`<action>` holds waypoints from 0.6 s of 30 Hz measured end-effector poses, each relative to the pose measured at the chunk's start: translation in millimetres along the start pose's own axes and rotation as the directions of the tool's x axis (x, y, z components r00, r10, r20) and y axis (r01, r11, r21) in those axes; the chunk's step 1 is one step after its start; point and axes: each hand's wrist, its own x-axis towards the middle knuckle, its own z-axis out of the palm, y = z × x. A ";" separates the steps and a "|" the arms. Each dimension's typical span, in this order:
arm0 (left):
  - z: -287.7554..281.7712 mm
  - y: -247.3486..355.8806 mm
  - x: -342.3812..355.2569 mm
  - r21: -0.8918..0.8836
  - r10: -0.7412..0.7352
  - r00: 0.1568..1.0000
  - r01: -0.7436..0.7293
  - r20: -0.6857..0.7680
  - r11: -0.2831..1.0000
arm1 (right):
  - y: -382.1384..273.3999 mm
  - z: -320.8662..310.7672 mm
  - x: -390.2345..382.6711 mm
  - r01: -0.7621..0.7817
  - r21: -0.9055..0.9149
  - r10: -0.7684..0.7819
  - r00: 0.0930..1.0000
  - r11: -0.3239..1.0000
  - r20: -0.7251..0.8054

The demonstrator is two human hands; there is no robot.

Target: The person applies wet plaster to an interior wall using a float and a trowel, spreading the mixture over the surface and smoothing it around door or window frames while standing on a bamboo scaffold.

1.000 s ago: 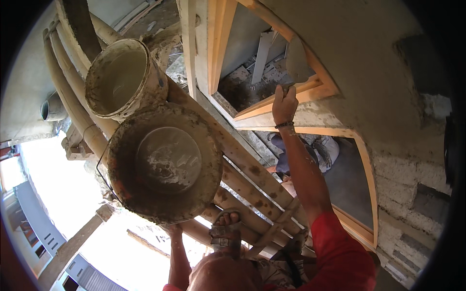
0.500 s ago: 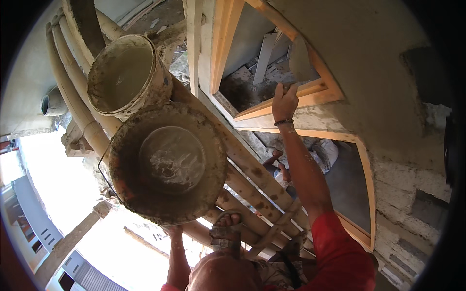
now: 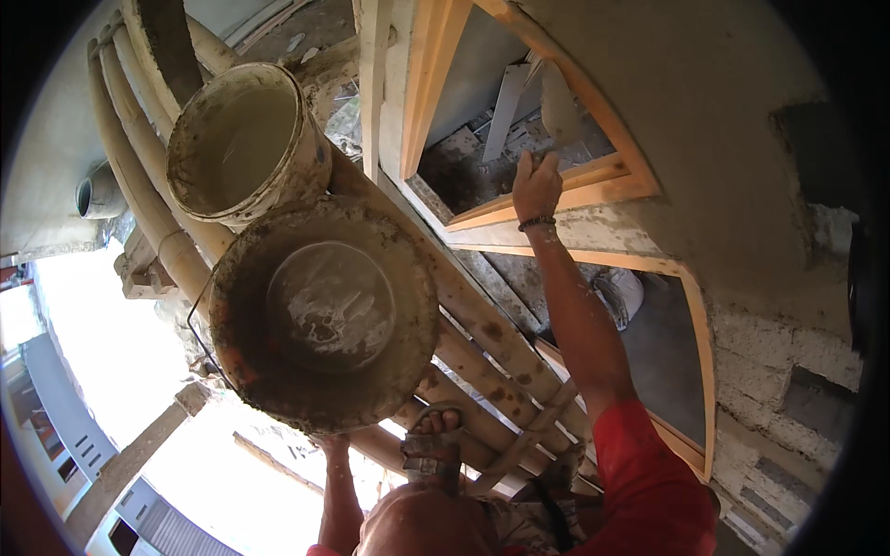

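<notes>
A mortar-crusted bucket [image 3: 227, 315] with a shallow wet grey layer at its bottom tilts toward me above the bamboo poles. At its near lower edge, my left hand [image 3: 331, 439] grips the bucket, the fingers partly hidden beneath it. My right hand [image 3: 538, 190], wearing a dark bead bracelet, reaches over the orange wooden window frame [image 3: 593, 176]. Its fingers are closed on what looks like a trowel, whose grey blade [image 3: 559, 107] shows past them; the handle is hidden in the hand. Behind the bucket stands a second, pale bucket [image 3: 311, 157] holding grey liquid.
Bamboo poles [image 3: 482, 324] form the platform, with gaps between them; my sandalled foot [image 3: 434, 435] stands there. To the right runs a partly plastered wall [image 3: 742, 222]. A second frame opening [image 3: 700, 371] shows a white sack [image 3: 623, 292] below. Bright open ground lies at the left.
My right hand has shifted slightly left and up, the grey blade moving with it. The bucket has barely moved. A person seen below through the lower opening has gone from view.
</notes>
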 end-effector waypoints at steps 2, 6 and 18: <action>5.8 19.2 0.4 -0.016 -0.023 0.999 0.022 -0.025 1.000 | -17.9 11.8 20.8 0.015 0.037 -0.015 1.000 0.999 0.003; -5.4 11.4 4.1 0.081 0.017 1.000 -0.015 -0.025 0.997 | -33.9 5.1 16.2 -0.023 0.120 0.021 1.000 0.992 0.021; 4.3 -41.6 3.0 -0.082 0.096 0.995 -0.099 -0.032 0.992 | -63.3 18.3 44.5 -0.017 0.086 0.012 0.999 0.996 0.053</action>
